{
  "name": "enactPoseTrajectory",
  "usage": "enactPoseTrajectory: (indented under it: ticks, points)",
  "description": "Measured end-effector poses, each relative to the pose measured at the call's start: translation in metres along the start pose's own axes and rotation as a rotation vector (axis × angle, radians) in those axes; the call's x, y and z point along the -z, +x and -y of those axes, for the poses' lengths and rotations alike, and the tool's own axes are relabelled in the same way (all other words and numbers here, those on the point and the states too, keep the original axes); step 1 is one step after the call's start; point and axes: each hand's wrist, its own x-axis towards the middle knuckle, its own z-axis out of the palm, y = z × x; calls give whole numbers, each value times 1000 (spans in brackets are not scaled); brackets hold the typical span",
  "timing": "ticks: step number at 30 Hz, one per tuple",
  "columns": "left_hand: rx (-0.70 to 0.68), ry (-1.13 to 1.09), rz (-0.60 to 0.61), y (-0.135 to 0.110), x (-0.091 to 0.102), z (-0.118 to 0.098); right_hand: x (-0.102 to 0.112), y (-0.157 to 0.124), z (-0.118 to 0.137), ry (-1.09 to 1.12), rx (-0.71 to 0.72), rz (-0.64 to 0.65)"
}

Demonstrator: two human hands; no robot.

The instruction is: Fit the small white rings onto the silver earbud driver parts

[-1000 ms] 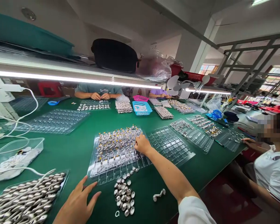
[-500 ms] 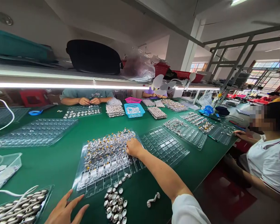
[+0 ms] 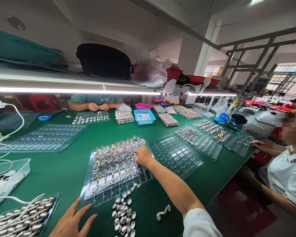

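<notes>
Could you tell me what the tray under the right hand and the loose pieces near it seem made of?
The tray looks like clear plastic, glossy: the green table shows through it. The loose pieces look shiny silver, perhaps metal or plated plastic.

Only one word can be read: white lettering, apparently "hello", on the chest of a co-worker's teal T-shirt [image 3: 96, 98], at eleven o'clock from the view's middle.

light: strip light [image 3: 76, 90] shining brightly | glare: clear trays [image 3: 177, 154] below strip light glinting | daylight: coming in far right of strip light | edges: bending, stretching
</notes>
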Motion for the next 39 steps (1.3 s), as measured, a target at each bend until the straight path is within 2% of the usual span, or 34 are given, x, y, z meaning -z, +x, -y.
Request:
enactPoseTrajectory:
  ticks: [5,11,18,24,32,37,39]
  points:
    - [42,23,42,-1,-6,0,3,-2,7,-7,-23,18]
    - [53,32,81,0,-2,-5,6,1,12,11,-56,39]
    - [99,27,210,0,0,-3,1,1,11,115,-91,13]
    - [63,62,145,-1,2,-7,0,7,-2,322,-103,-40]
    - [16,36,78,-3,19,-33,16,11,-27,680,-173,-68]
    - [39,-46,121,-2,30,-46,35,0,-22,896,-183,-75]
    - [42,-36,92,-5,36,-48,43,-12,-13,976,-169,-72]
